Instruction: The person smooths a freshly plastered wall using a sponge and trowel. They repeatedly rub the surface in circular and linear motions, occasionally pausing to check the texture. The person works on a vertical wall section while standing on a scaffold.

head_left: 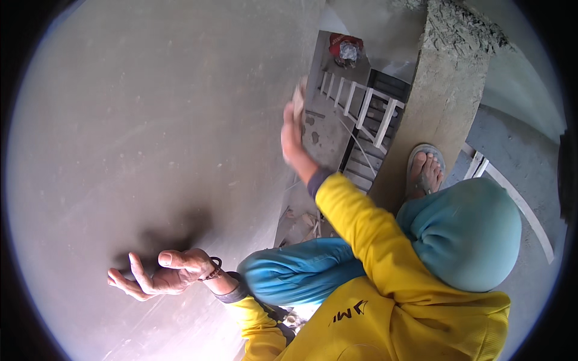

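A smooth grey plastered wall [150, 120] takes up the left side of the view. My left hand [162, 275] is open beside the wall's lower part, its fingers spread and empty, and a dark shadow falls on the wall just above it. Farther up, by the wall's right edge, my right hand [291, 135] is raised with the forearm stretched out. It grips a pale flat piece [298, 101], blurred by motion, whose kind I cannot make out. Whether that piece touches the wall cannot be told.
My sandalled foot [426, 171] stands on a narrow raised ledge [448, 96] with rough, crumbled mortar [463, 27] at its far end. Below lie a white ladder [361, 105], dark stairs [365, 153], and a red bag [345, 45]. Scraps [307, 225] litter the lower floor. A pale strip [518, 201] runs at right.
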### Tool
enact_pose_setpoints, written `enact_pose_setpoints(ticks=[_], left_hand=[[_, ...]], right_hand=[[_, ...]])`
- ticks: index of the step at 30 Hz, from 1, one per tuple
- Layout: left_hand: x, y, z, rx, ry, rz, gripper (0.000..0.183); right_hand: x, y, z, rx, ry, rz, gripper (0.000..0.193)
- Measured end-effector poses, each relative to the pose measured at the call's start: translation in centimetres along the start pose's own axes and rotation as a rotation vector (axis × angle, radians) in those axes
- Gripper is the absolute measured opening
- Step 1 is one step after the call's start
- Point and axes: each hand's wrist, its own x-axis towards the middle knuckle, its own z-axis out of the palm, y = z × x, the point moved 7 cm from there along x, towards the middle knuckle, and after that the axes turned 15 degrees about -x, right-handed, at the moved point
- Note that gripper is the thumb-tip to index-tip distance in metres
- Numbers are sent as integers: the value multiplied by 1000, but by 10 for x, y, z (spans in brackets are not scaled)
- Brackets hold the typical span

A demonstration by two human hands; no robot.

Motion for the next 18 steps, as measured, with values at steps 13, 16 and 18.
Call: enact_pose_setpoints(ticks=[13,16,18], left_hand=[[3,-2,2,18,-10,-14,45],[-1,-4,3,22,-2,-19,45],[-6,-11,-6,53,-11,-19,45]], right_hand=[[-60,-37,18,-351,149,-485,83],[-119,18,45,-501,82,-569,78],[-109,-73,54,-729,13,-862,78]])
